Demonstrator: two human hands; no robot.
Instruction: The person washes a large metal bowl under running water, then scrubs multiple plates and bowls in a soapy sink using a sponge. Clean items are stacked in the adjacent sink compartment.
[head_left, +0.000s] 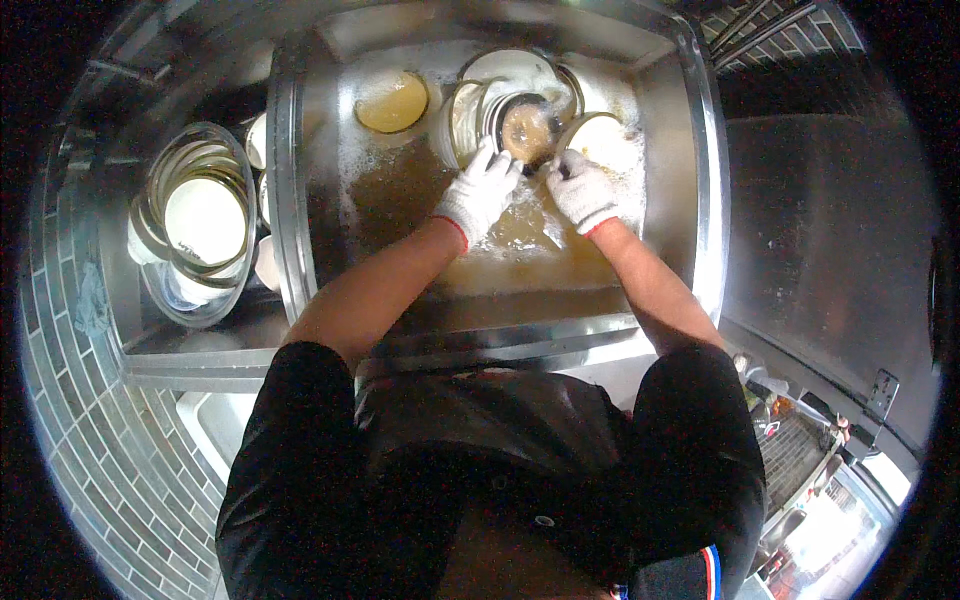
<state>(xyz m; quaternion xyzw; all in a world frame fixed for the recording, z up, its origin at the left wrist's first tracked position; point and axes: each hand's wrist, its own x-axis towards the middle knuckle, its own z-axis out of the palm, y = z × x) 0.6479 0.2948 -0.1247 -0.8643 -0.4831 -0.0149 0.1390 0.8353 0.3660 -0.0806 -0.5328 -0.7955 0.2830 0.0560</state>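
A round dark-rimmed bowl with brownish liquid in it sits among stacked dishes in murky, foamy water. My left hand, in a white knit glove with a red cuff, has its fingers on the bowl's near left rim. At the near right side of the bowl is my right hand, gloved the same way. Its fingers are curled, with a small dark patch between them; what they hold is unclear. Pale dishes lean left of the bowl. A large white plate lies behind it, and another pale dish rests at right.
A steel sink basin surrounds the water. One round dish lies under water at the back left. Beyond the steel divider, a clear oval tub holds stacked bowls. A steel panel stands at right.
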